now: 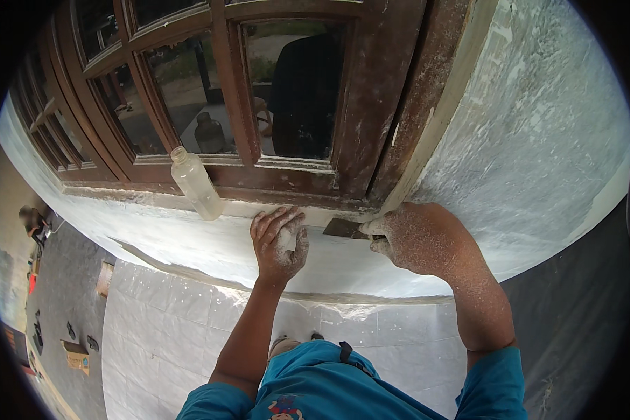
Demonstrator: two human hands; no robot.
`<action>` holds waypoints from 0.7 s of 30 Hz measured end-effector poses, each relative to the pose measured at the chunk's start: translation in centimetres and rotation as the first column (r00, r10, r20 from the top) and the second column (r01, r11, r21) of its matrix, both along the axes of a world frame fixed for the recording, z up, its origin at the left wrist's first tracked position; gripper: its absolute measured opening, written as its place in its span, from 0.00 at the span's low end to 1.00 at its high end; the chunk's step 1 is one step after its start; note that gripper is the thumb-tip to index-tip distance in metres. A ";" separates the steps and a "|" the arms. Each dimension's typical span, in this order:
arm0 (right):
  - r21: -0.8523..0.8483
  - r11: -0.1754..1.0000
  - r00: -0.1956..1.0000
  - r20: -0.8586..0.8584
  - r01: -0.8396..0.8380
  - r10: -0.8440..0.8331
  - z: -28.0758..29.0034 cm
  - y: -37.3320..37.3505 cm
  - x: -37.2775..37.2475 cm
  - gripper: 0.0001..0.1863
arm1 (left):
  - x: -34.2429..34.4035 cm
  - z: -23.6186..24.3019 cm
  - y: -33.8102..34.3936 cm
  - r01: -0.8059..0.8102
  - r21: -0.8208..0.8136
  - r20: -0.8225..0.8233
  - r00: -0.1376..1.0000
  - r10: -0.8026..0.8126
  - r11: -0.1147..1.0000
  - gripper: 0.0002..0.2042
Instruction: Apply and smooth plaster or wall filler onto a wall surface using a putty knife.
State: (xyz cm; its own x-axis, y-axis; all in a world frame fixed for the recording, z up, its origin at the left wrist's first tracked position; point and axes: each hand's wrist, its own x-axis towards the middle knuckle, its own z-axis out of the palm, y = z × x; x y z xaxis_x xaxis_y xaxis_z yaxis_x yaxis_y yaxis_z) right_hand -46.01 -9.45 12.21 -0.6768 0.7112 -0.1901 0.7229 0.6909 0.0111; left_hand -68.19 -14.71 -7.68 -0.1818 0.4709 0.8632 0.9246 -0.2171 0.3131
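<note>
One dark flat scraper (pixel 343 228) was noted at the wht ledge (pixel 371 271) below the brn window frame (pixel 374 77). R hand (pixel 423 239), dusted wht, had thumb & fingers clamped on its rt end. L hand (pixel 271 241) was just left of it, fingers close tog., thumb apart; wht matter (pixel 288 239) at palm, whether held or coating could not tell. Clear btl (pixel 195 183) was on ledge, farther left.

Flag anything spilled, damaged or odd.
White debris litters the grey floor below the wall, and white marks smear the brown window frame: apparently stray material. A ragged grey patch breaks the wall's pale coating.
</note>
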 end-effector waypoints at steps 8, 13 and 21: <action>0.017 0.999 0.998 -0.054 -0.042 0.043 -0.5 0.3 0.6 0.14 | 0.1 0.0 0.1 0.004 -0.004 0.005 1.000 -0.004 1.000 0.13; 0.050 0.997 0.994 -0.094 -0.056 0.061 -0.8 -0.1 0.1 0.15 | 0.2 0.0 0.0 0.019 -0.011 -0.004 1.000 -0.019 1.000 0.13; 0.052 0.998 0.995 -0.090 -0.046 0.050 -2.0 0.5 0.2 0.15 | 0.3 0.1 0.1 0.037 0.008 0.000 0.999 -0.037 0.999 0.13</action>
State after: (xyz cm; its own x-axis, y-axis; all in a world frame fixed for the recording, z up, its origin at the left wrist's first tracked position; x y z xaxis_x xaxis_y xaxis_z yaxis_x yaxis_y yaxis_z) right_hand -45.78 -8.92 10.17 -0.7234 0.6843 -0.0912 0.6883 0.7252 -0.0184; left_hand -67.91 -14.60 -7.58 -0.1648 0.4704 0.8669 0.9158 -0.2533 0.3116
